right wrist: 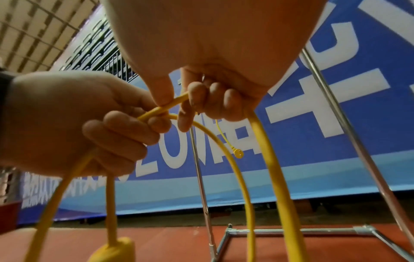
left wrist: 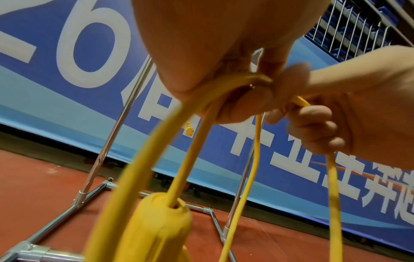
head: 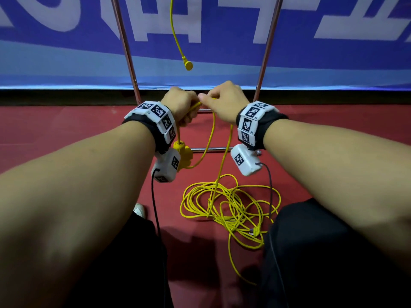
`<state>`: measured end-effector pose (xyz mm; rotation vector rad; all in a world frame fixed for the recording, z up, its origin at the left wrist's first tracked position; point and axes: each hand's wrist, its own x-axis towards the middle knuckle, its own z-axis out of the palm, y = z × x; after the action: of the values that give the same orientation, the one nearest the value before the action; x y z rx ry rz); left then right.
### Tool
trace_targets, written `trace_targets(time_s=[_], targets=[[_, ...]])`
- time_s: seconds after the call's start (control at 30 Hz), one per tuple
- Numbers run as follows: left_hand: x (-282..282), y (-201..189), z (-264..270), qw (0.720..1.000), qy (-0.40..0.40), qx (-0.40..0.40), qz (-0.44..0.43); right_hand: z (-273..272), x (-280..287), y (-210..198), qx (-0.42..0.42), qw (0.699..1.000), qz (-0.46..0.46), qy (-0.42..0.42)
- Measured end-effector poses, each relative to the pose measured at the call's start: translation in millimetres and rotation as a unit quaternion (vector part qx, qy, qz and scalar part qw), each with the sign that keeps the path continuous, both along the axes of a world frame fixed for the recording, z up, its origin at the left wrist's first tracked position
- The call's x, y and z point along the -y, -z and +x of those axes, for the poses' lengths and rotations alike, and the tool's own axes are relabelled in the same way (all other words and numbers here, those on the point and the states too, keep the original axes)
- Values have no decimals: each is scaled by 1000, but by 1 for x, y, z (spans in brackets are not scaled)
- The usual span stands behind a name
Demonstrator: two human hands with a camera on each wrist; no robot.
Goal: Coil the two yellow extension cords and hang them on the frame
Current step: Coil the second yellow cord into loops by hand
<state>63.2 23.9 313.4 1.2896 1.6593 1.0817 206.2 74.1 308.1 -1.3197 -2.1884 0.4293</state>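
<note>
at frame centre, the left hand (head: 181,103) clasps the first loops of the yellow extension cord (head: 224,205). the right hand (head: 224,100) pinches the strand, likely feeding another loop.

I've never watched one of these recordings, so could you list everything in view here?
extension cord in hand: one, yellow, gripped by both hands, rest tangled on the floor
socket block: one, yellow, dangling below the left wrist
hanging cord: one, yellow, dropping from above between the frame's poles, plug at its end
frame: one, silver metal, standing before the banner
banner: one, blue with white characters, behind the frame
floor: red
left hand: grip on the cord
right hand: pinching the cord
</note>
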Motion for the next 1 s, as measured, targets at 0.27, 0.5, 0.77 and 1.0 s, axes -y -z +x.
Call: trace_targets(time_s=[0.27, 0.5, 0.77, 1.0], targets=[[-13, -8, 1, 997, -22, -55, 48, 6, -8, 9, -136, 980, -130, -58], [-16, -7, 0, 996, -68, -35, 54, 27, -18, 41, -55, 956, -277, -77], [-13, -4, 4, 996, -74, 18, 51, 49, -20, 32, -126, 975, -180, -24], [-6, 1, -2, 998, -48, 31, 27, 50, -29, 3, -191, 980, -31, 38]])
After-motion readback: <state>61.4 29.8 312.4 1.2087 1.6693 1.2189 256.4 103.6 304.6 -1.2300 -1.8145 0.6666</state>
